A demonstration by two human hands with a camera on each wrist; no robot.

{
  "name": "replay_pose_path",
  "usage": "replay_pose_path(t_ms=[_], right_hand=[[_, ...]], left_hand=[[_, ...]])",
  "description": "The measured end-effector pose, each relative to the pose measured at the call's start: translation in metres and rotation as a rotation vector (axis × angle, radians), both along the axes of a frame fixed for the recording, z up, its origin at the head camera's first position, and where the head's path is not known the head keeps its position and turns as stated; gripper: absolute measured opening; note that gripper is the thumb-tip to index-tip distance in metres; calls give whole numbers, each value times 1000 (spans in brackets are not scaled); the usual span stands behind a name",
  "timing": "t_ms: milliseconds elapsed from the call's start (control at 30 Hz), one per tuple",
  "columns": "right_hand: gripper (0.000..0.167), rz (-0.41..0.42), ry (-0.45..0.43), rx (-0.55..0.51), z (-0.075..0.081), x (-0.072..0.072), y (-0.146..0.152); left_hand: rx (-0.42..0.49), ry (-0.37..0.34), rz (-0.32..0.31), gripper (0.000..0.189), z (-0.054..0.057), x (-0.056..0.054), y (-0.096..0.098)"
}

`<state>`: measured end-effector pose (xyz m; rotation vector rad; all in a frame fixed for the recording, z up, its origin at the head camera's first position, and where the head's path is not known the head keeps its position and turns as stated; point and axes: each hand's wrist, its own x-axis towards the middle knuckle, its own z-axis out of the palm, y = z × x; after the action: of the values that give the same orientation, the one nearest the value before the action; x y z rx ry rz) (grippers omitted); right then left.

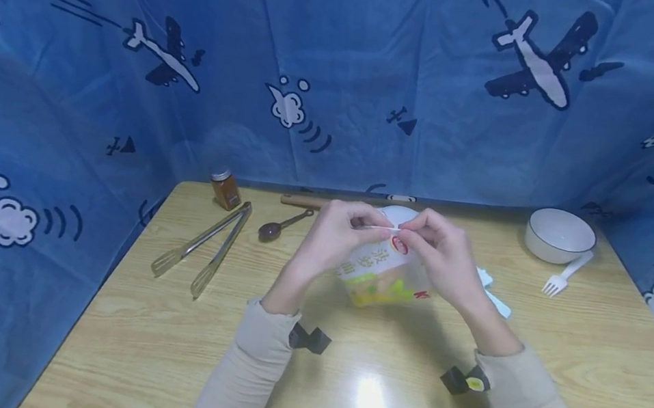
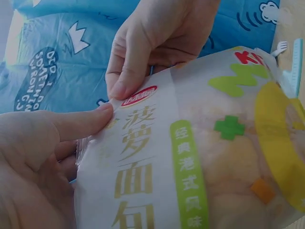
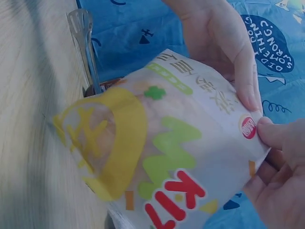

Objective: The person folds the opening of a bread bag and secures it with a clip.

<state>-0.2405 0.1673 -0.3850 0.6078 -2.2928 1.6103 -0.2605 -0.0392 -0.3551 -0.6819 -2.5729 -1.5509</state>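
Note:
Both hands pinch the top edge of a bread bag [image 1: 381,283], a pale printed packet with green and yellow shapes and a red logo. My left hand [image 1: 332,236] grips the edge between thumb and fingers, and my right hand [image 1: 441,253] does the same right beside it. In the left wrist view the two thumbs nearly meet near the red oval on the bag [image 2: 190,143]. Round bread shows through its clear part. The bag's body [image 3: 157,138] hangs down from the fingers, and its top looks sealed between them.
To the left lie metal tongs [image 1: 203,250], a brown spoon [image 1: 270,231] and a spice jar [image 1: 225,191]. A wooden handle [image 1: 302,201] and a white dish [image 1: 398,213] are behind the hands. At right are a white bowl [image 1: 558,238], a white fork [image 1: 558,283] and a pale blue utensil [image 1: 498,304].

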Motion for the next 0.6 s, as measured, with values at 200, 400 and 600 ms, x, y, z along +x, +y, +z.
replay_pose_path(t_ms=[200,400,600], right_hand=[[5,71,-60,8,1,0,5],[8,123,-65,-27,1,-2,7],[8,100,-21,-86,-2,-4,8]], left_hand=[[-26,-26,-15,11,2,-1,-4],[28,-3,-21,11,1,-2,-6],[36,-9,-72,13,0,-2,-7]])
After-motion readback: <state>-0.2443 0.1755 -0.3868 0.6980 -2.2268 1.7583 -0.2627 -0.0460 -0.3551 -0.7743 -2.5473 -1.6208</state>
